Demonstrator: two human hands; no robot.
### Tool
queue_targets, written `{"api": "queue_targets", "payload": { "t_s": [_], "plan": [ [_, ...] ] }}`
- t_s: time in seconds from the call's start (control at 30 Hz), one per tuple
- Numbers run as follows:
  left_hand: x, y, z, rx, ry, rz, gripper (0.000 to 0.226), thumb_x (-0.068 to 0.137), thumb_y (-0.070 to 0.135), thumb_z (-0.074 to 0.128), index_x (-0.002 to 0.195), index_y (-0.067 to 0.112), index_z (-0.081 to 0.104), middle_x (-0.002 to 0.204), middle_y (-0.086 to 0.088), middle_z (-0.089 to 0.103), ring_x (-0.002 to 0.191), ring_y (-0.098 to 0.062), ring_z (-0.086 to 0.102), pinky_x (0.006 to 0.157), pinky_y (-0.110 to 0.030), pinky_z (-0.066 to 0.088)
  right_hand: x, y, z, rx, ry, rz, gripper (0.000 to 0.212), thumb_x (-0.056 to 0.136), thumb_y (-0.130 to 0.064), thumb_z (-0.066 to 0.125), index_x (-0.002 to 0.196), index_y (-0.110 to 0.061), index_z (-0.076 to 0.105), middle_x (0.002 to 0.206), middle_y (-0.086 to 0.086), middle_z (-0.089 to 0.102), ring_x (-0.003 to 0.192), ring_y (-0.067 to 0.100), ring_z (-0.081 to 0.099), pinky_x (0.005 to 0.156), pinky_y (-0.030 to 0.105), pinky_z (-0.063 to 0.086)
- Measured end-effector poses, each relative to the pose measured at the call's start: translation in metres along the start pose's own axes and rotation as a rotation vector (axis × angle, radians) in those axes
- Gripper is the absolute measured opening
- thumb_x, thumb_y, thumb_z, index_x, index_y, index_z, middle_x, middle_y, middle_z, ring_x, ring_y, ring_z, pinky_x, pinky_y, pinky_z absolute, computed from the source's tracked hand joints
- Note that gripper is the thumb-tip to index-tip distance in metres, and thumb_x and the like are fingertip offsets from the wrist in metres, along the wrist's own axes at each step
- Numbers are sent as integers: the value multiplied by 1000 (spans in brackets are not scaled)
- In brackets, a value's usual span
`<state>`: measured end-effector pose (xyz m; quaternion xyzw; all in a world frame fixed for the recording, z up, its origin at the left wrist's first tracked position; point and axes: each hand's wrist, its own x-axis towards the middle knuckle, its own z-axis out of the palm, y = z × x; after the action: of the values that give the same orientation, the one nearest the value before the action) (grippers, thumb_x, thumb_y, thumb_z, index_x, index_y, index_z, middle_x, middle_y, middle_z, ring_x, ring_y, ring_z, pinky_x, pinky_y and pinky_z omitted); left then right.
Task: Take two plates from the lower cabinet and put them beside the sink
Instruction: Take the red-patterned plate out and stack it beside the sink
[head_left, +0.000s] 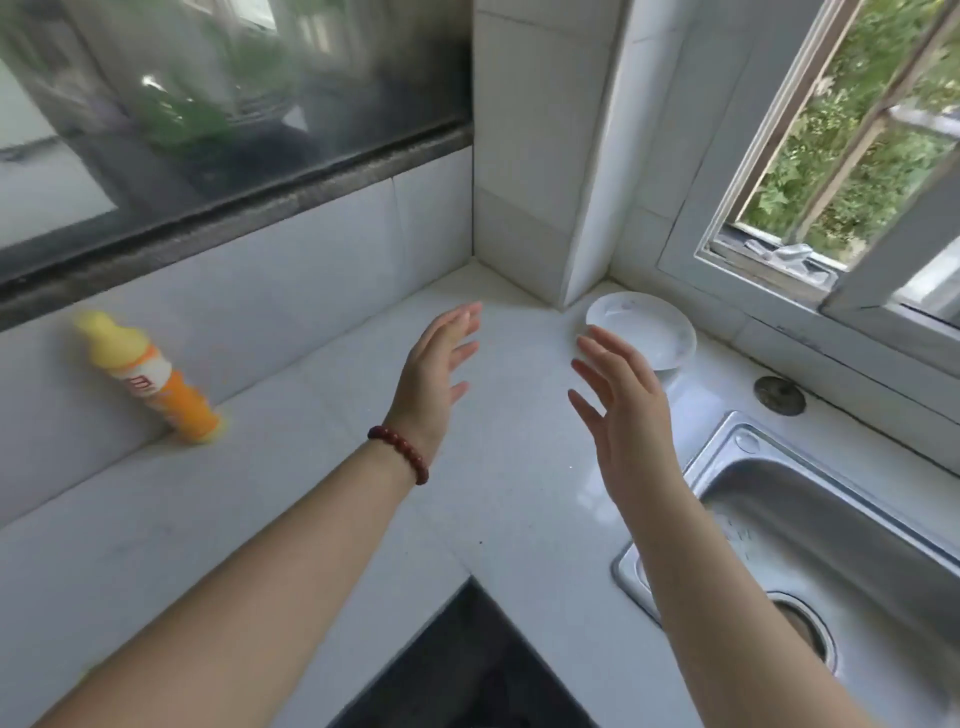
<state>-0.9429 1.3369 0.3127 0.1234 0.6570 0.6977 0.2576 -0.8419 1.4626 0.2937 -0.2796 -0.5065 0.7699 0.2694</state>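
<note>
On the tabletop (291, 493), far left, a yellow-orange bottle (150, 376) stands against the tiled wall. Your left hand (434, 374), red bead bracelet (400, 451) at its wrist, hovers with a wide, empty grip. Your right hand (621, 402) likewise hovers, fingers spread. White plates (644, 332) sit in the corner, just beside the sink (841, 525); whether one or two, unclear.

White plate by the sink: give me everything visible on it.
The plate is white, round and shallow with a raised rim, glossy like glazed ceramic, with faint marks near the rim. It looks empty. It sits flat on the white countertop in the corner by the tiled pillar, behind the steel sink. The right hand covers its near edge in view; contact is unclear.
</note>
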Motion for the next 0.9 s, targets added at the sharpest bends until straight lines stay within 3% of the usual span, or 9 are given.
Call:
{"api": "queue_targets", "payload": {
  "t_s": [0.27, 0.4, 0.57, 0.8, 0.9],
  "plan": [
    [-136, -3, -107, -35, 252, 55, 38, 76, 52, 41, 108, 43, 59, 129, 10, 55, 115, -5, 50, 94, -41, 35, -119, 35, 83, -33, -285, 45, 28, 79, -28, 62, 107, -26, 67, 118, -4, 66, 113, 12, 58, 96, 37, 46],
    [-212, -9, -150, -60, 389, 78, 38, 75, 52, 40, 106, 43, 59, 126, 11, 56, 114, -5, 50, 94, -41, 35, -185, 52, 120, -44, -446, 83, 24, 78, -28, 61, 101, -28, 68, 116, -5, 67, 111, 10, 60, 93, 34, 48],
    [-307, -19, -203, -71, 607, 115, 44, 75, 54, 40, 113, 41, 57, 125, 13, 56, 113, -4, 51, 96, -42, 37, -268, 76, 164, -67, -649, 165, 23, 88, -21, 58, 109, -22, 65, 115, -3, 67, 110, 11, 60, 93, 33, 48],
    [-422, -29, -259, -170, 929, 196, 36, 78, 53, 41, 107, 44, 60, 126, 13, 57, 115, -6, 51, 96, -42, 37, -374, 104, 219, -131, -1006, 235, 17, 87, -24, 57, 100, -27, 68, 114, -4, 68, 108, 11, 61, 92, 33, 48],
    [-467, -35, -279, -230, 1073, 238, 29, 84, 45, 42, 106, 41, 60, 127, 7, 57, 117, -11, 51, 87, -38, 38, -415, 117, 243, -156, -1146, 280, 16, 88, -23, 56, 97, -27, 69, 108, -6, 70, 105, 12, 63, 90, 32, 49]
  ]
}}
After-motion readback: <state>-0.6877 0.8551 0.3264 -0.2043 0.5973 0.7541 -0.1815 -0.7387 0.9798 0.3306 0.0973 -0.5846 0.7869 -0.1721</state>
